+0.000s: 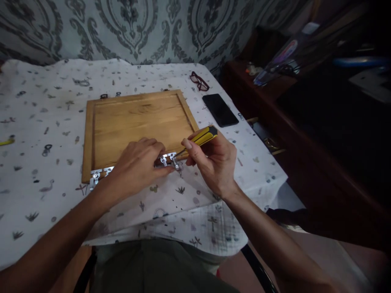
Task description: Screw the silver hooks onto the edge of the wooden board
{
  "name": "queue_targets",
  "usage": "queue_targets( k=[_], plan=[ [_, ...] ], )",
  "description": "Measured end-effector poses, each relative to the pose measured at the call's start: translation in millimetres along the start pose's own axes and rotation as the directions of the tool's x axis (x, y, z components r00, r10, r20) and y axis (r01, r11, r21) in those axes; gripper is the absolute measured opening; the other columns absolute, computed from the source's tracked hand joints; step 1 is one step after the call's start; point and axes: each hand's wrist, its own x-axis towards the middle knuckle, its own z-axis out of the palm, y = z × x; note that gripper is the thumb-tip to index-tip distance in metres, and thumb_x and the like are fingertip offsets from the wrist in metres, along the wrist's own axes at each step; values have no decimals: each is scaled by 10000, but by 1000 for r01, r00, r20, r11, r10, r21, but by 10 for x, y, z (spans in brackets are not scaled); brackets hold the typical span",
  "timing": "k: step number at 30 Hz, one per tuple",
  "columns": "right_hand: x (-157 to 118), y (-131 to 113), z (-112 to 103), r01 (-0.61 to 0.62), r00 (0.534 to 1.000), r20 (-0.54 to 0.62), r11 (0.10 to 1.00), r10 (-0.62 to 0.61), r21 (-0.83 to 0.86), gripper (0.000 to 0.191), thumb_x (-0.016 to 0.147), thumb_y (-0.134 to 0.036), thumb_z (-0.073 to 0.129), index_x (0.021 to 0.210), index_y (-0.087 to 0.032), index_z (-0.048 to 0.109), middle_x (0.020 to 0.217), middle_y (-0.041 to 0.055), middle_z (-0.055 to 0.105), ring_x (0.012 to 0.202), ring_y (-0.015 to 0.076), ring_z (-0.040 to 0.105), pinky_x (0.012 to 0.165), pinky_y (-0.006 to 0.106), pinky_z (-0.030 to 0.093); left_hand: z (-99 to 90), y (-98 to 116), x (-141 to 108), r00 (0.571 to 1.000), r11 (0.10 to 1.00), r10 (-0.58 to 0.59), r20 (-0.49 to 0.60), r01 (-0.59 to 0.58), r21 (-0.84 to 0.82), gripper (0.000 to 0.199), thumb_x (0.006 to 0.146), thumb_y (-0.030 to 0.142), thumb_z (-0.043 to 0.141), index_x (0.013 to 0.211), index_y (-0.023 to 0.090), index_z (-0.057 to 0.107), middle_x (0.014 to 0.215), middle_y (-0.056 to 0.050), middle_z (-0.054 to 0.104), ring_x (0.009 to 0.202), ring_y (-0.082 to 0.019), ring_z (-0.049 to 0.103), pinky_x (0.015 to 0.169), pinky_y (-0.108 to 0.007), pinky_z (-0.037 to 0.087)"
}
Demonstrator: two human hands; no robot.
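Observation:
A framed wooden panel lies flat on the patterned white cloth. Metal hinges sit along its near edge, one pair at the left and another hinge near the right corner. My left hand is closed round the right-hand metal hinge, thumb below it and fingers above on the panel. Between the thumb and fingers of my right hand is a yellow and black screwdriver, tilted, its shaft pointing down-left at the hinge. The exact contact of its tip is too small to tell.
A black phone and dark red glasses lie right of the panel. Something yellow is at the far left. A dark wooden unit with an open drawer stands beyond the table's right edge. The cloth hangs over the near edge.

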Motion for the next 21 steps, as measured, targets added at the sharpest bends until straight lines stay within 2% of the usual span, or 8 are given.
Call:
queue_targets(
  k=[3, 8, 21],
  plan=[
    [1, 0, 2, 2, 1000, 5, 1000, -2, 6, 286, 955, -440, 737, 838, -222, 594, 713, -43, 596, 530, 73, 531, 473, 215, 434, 5, 24, -10, 1000, 999, -8, -1, 8, -41, 284, 920, 458, 766, 991, 185, 735, 1011, -65, 710, 955, -281, 657, 806, -388, 456],
    [-4, -14, -3, 5, 1000, 9, 1000, -5, 6, 275, 950, -396, 736, 812, -224, 573, 694, -46, 582, 531, 73, 519, 474, 220, 423, 31, 107, 0, 998, 999, -52, 29, 52, -6, 386, 924, 479, 782, 1131, 156, 747, 1108, -102, 720, 1027, -303, 664, 901, -439, 481],
    [-15, 15, 0, -16, 1000, -13, 1000, 16, 11, 286, 938, -423, 752, 814, -223, 588, 706, -39, 623, 499, 72, 525, 441, 225, 422, 183, 72, 30, 998, 999, -4, -70, 7, 41, 371, 937, 514, 782, 1108, 185, 786, 1061, -90, 724, 1005, -303, 662, 880, -446, 477]
  ],
)
